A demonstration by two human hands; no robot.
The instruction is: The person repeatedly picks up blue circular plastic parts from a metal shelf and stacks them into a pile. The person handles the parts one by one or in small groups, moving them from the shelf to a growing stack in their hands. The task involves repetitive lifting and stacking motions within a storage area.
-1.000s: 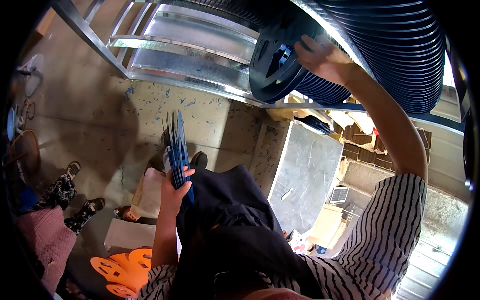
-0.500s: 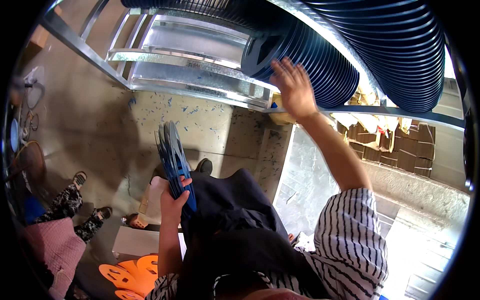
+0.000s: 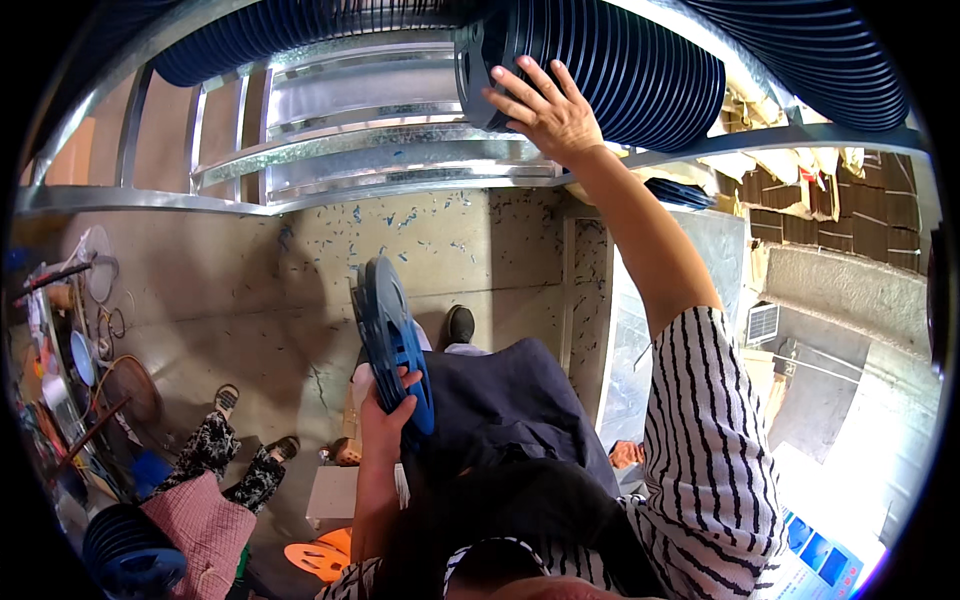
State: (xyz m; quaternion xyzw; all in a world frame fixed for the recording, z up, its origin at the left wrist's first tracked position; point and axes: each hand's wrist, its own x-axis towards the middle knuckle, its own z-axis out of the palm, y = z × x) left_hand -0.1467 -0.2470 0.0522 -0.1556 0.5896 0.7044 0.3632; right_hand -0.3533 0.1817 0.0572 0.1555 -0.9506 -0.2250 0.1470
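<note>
"What's in the left grip (image 3: 385, 420)?"

"A thin stack of blue slotted discs (image 3: 388, 310), clasped near its lower end and standing on edge beside the dark apron (image 3: 520, 410)."

"And the right grip (image 3: 555, 124)?"

"Wide, fingers spread over the left end of a long row of dark blue discs (image 3: 630, 80)."

"Where's that row?"

"Along the galvanised metal rack (image 3: 350, 165), above the scrap-strewn floor (image 3: 420, 245). Orange discs (image 3: 320, 557) lie near the left forearm."

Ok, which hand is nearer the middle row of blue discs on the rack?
Right. The right hand is spread over that row near its left end; the left hand is farther off, beside the dark apron, gripping a few blue discs.
</note>
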